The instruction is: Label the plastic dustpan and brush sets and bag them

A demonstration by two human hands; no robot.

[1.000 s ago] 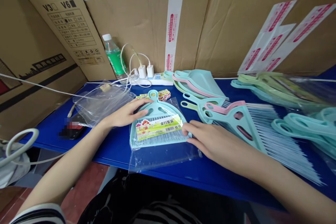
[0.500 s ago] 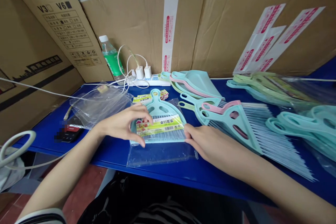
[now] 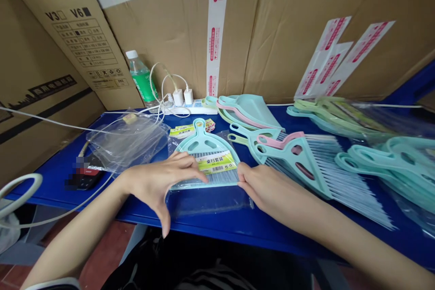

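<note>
A mint-green dustpan and brush set [image 3: 207, 145] with a yellow-green label [image 3: 216, 163] lies on a clear plastic bag [image 3: 207, 204] on the blue table [image 3: 217, 229]. My left hand [image 3: 159, 186] sits at the set's lower left, its fingertips resting on the bristles and its thumb spread down, away from the set. My right hand [image 3: 261, 186] pinches the set's right edge, with the bag's plastic at the same spot. The hands partly hide the label and the set's lower corners. I cannot tell whether the set is inside the bag.
Stacked mint dustpans [image 3: 248, 111] and brushes [image 3: 306, 163] lie to the right, with more mint pieces [image 3: 384, 163] at the far right. Behind are a loose plastic bag [image 3: 125, 142], a blurred phone [image 3: 83, 174], a power strip [image 3: 190, 108], a water bottle [image 3: 140, 77] and cardboard boxes [image 3: 190, 31].
My left hand has slid from the dustpan's upper part down to the bristles, with its thumb spreading away. The label is more covered, and the view has tilted slightly.
</note>
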